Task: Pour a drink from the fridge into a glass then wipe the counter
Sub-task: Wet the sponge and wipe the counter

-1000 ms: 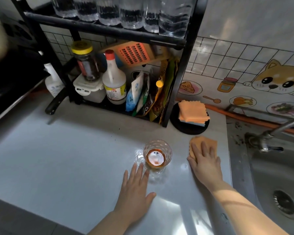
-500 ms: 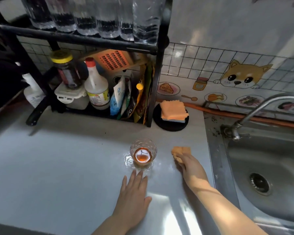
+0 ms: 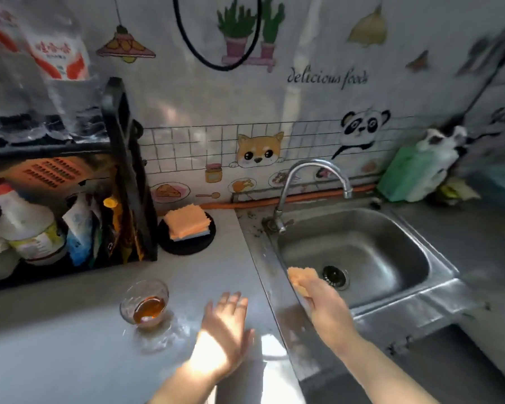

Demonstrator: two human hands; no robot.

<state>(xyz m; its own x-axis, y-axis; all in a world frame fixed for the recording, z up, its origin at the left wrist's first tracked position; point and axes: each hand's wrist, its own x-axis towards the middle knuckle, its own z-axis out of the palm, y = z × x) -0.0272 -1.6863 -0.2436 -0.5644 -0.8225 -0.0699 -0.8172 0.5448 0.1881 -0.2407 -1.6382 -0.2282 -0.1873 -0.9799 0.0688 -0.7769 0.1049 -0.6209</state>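
So your right hand is gripping the orange cloth, bunched up in the fingers, and it's hanging over the near-left edge of the sink, right of centre in the frame. Your left hand is open and flat, fingers spread, low over the worktop at lower centre, holding nothing; I can't tell whether it's touching.

The glass with the brown drink in the bottom sits lower left of centre, upright, just beside your left hand on its left. There's a wet shiny ring around its base, so I'd guess that patch may want another wipe.

Thing that matters: the cloth is off the worktop altogether now, and the wet patch lies to the left of it, past your open hand. The tap spout is up and behind the cloth, toward the upper right. If you're rinsing, it's a short reach back; wiping means crossing left over your other hand. Mind the glass.
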